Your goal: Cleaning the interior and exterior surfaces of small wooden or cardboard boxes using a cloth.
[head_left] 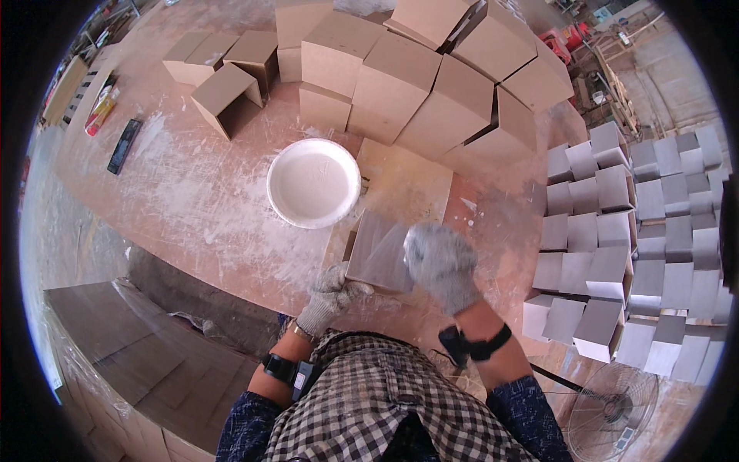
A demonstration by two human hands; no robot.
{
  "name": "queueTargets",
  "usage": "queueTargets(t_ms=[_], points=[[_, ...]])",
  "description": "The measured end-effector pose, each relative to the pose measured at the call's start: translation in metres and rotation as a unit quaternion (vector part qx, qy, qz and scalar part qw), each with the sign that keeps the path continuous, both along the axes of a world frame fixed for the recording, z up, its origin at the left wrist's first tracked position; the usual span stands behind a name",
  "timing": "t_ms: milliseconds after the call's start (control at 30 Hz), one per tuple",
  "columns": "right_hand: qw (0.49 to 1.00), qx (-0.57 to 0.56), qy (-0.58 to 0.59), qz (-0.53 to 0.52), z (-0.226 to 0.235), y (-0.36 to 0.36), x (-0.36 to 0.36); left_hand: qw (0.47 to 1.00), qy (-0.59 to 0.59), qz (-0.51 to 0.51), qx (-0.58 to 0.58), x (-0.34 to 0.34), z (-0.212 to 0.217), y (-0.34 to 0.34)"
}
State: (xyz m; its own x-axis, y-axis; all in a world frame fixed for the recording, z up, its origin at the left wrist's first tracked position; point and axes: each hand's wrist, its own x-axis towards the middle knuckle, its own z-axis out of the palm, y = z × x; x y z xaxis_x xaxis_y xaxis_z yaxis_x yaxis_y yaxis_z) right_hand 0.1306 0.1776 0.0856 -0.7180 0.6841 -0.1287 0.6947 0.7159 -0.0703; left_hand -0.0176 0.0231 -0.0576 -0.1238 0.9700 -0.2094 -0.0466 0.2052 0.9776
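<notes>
A small box (377, 252) with a greyish-white coated top lies on the dusty reddish table (200, 200) right in front of me. My left hand (331, 296), in a knitted grey glove, grips the box's near left corner. My right hand (440, 263), also gloved, rests on the box's right side; whether it holds a tool is hidden. Just beyond the box stands a white bowl (313, 182) filled with white liquid.
Plain brown cardboard boxes (416, 77) are piled at the table's far side. Stacked white-coated boxes (623, 246) fill the right. A dark flat tool (124, 145) lies far left. A floor fan (612, 412) stands lower right. Flat boards (115, 339) sit lower left.
</notes>
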Motion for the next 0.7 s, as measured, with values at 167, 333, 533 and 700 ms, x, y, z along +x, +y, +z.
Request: queueTargets(t_ms=[167,333,533,700], points=[[0.992,0.026,0.106,0.056,0.008,-0.042,0.009,0.997,-0.051,0.051,0.015,0.004,0.007,-0.004],[0.986,0.12,0.111,0.027,-0.014,0.026,-0.003,0.988,0.068,0.018,0.139,0.002,0.009,-0.002],[0.992,0.055,0.072,0.092,-0.001,-0.043,0.012,0.993,-0.067,0.001,-0.094,0.004,0.001,-0.01],[0.993,0.029,0.099,0.06,-0.018,0.008,0.001,0.972,-0.144,0.093,0.162,0.014,0.001,-0.007]])
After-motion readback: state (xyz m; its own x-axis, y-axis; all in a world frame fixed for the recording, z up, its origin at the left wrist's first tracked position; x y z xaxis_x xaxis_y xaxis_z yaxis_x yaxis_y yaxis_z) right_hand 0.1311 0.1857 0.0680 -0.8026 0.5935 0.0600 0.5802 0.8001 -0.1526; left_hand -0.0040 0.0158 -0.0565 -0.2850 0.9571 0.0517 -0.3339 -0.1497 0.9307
